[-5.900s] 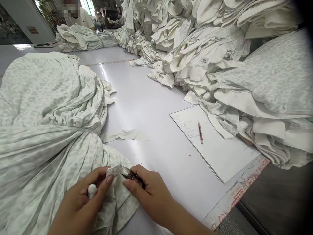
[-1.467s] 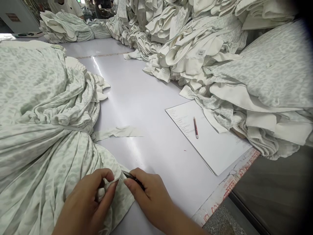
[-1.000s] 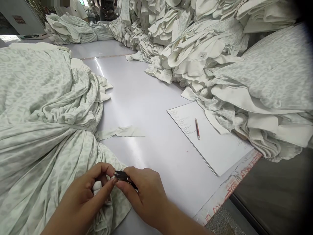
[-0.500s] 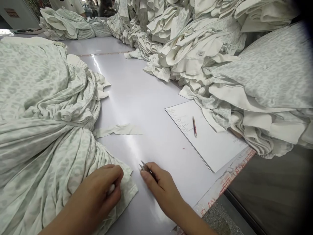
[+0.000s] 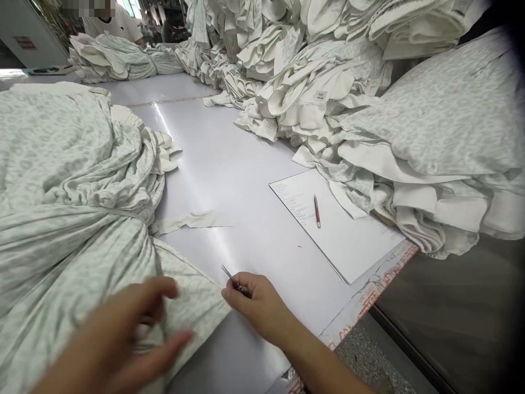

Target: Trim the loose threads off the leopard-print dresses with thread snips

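Note:
My right hand (image 5: 256, 303) is closed around a small dark pair of thread snips (image 5: 238, 285). The snips' thin points face up and left, above the table, near the corner of the spread cloth. My left hand (image 5: 123, 334), smeared by motion, is over the large tied bundle of pale green spotted fabric (image 5: 77, 268). Its thumb and fingers are apart. Whether it touches the cloth I cannot tell. A narrow fabric strip (image 5: 197, 220) lies on the table just beyond the hands.
A written sheet (image 5: 348, 241) with a red pen (image 5: 317, 210) on it lies to the right. High piles of similar fabric (image 5: 311, 82) line the table's far right side. Another tied bundle (image 5: 118, 57) is at the back, with a person (image 5: 110, 27) behind it. The taped table edge (image 5: 369, 295) runs at right.
My left hand has opened from a closed shape and moved left and down. The cloth's loose edge now lies flatter, nearer my right hand. The snips' two points now look together. The view has shifted slightly.

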### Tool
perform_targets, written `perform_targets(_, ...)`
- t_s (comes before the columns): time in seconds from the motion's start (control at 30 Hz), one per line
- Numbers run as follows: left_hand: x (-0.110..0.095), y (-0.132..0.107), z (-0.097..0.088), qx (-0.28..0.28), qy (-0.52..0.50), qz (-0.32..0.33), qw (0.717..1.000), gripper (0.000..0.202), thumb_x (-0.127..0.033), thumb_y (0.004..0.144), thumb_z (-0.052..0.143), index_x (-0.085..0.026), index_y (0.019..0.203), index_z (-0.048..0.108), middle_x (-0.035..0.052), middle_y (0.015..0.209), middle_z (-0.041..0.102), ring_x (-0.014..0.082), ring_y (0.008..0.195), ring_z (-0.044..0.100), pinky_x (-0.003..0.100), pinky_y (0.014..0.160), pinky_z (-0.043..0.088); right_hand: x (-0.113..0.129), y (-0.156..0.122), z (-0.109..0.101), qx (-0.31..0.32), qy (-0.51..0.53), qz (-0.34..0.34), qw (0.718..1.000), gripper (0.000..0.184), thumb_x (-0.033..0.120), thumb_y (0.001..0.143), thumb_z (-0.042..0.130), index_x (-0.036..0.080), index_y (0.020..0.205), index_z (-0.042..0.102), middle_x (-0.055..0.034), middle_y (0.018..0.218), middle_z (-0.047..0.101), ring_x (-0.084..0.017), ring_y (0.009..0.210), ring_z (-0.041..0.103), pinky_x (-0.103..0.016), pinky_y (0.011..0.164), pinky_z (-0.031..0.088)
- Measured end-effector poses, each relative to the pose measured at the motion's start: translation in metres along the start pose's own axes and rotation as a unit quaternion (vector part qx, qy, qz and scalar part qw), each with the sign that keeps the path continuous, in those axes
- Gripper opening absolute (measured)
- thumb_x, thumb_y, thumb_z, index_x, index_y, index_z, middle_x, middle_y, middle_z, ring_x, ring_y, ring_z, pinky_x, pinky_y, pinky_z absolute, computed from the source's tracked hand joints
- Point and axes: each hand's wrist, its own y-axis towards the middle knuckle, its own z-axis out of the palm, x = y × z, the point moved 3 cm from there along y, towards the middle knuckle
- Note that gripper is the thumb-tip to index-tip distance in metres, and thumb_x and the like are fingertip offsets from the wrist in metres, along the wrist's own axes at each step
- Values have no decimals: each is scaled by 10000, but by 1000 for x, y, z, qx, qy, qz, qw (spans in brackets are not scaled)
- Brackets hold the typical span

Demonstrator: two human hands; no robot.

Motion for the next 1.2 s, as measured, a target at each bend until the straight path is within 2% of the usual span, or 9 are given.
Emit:
perform_targets(0.07,-20,-1,25,72,71,98,990,318,-423,729,701,-245,941,543,-34,705,635,186,597,620,284,554,508,3,1,4,38,81,4,996,235,402,847,483,204,728,441,69,583,317,-94,517,278,-223,487,255)
perform_targets(0.13,-29,-2,41,102,122,106,982,83,-215,825,564,-241,856,492,-18,711,619,209,650,616,336,638,481,5,1,12,57,138,7,989,238,414,832,490,208,732,427,77,569,307,-89,506,261,-218,472,245)
perform_targets(0.2,-29,-3,44,82,126,89,985,140,-101,849,423,-236,831,454,-19,680,576,198,634,588,327,640,441,4,-1,20,60,173,7,983,234,403,828,509,206,733,428,80,566,305,-87,507,253,-217,473,239)
perform_targets(0.4,-20,-9,33,42,74,64,994,114,-121,901,378,-213,900,445,11,778,597,166,703,568,280,672,415,7,-22,16,29,90,-36,995,170,329,864,588,188,798,519,44,680,430,-105,622,376,-216,556,309)
perform_targets(0.53,-23,-12,35,26,53,47,997,153,-80,903,378,-218,876,439,22,781,585,177,732,538,291,686,396,13,-34,8,49,-40,-56,996,278,418,913,548,210,748,467,64,620,403,-96,568,371,-212,512,276)
perform_targets(0.7,-22,-14,38,15,36,69,997,181,-36,890,399,-205,877,460,41,836,564,191,808,522,301,728,391,16,-36,6,43,-121,-75,989,319,387,938,505,208,698,393,68,595,391,-87,551,369,-211,504,252)
perform_targets(0.93,-20,-16,35,8,42,117,992,224,53,878,424,-130,984,496,64,979,491,164,884,477,300,777,383,12,-36,6,104,-48,-17,993,282,403,926,531,208,730,474,69,583,365,-90,538,351,-205,470,255)
perform_targets(1.07,-23,-13,32,12,51,142,989,225,52,878,399,-141,952,491,71,954,487,169,855,485,292,712,395,15,-36,1,64,-10,-36,997,294,419,960,486,214,751,461,68,619,368,-88,558,338,-207,494,268)
perform_targets(1.2,-23,-15,31,-3,54,155,986,222,47,875,401,-140,950,495,75,960,490,175,864,500,295,716,411,19,-33,3,42,-97,-72,992,303,371,932,541,208,698,439,72,600,400,-83,552,374,-201,500,264)
